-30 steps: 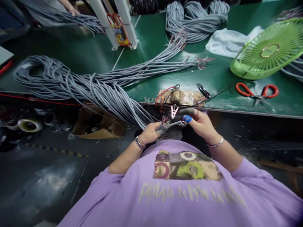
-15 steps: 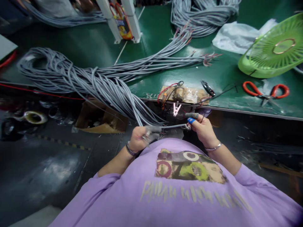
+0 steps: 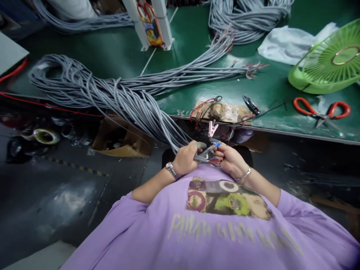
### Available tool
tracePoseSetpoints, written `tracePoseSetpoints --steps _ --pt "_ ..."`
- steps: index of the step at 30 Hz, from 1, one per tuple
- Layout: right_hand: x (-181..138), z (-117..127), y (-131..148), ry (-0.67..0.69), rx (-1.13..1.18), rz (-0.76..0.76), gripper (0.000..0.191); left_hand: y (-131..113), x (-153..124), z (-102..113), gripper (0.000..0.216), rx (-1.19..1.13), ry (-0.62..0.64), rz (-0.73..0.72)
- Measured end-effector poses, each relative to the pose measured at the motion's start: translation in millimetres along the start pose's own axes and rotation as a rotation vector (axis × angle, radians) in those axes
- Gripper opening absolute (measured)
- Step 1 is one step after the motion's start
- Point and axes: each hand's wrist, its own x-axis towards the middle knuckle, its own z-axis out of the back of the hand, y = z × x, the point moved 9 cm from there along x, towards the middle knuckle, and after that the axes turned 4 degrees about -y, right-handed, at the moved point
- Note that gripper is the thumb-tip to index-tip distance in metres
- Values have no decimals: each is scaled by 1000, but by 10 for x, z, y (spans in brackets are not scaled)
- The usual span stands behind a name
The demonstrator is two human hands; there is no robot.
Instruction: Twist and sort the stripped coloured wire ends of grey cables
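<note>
My left hand (image 3: 185, 157) is closed round a grey cable (image 3: 201, 159) in front of my shirt, with a grey covering on a finger. Close beside it, my right hand (image 3: 230, 160) pinches at the stripped end of that cable, where thin coloured wires (image 3: 215, 162) fan out. Blue tape wraps its thumb, and a grey covering shows on another finger. Exactly which strands the right fingers grip is hidden. From the left hand the cable runs back into a thick bundle of grey cables (image 3: 135, 107) draped over the table edge.
On the green table (image 3: 180, 60) lie orange-handled scissors (image 3: 322, 112), small cutters (image 3: 251, 105), a wooden block (image 3: 225, 111) with leads, and a green fan (image 3: 327, 63). A pink clip (image 3: 213, 129) hangs at the edge. A cardboard box (image 3: 123, 140) sits below.
My hands have come together: the left moved right and up along the cable, the right moved left and down. Coloured wires now show at the cable end between them.
</note>
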Motion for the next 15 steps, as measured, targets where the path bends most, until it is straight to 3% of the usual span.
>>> tracePoseSetpoints --steps 5,9,12,15 --pt "-7 5 -2 10 12 20 32 -2 -31 41 31 105 -75 -35" --pt "-45 -50 0 19 -35 16 34 21 -100 239 18 95 -222 73" --pt "-102 -134 -45 69 -112 1 33 92 -126 337 13 -33 -238 219" --pt "-189 -244 -43 139 -215 41 32 210 -95 352 27 -329 -193 379"
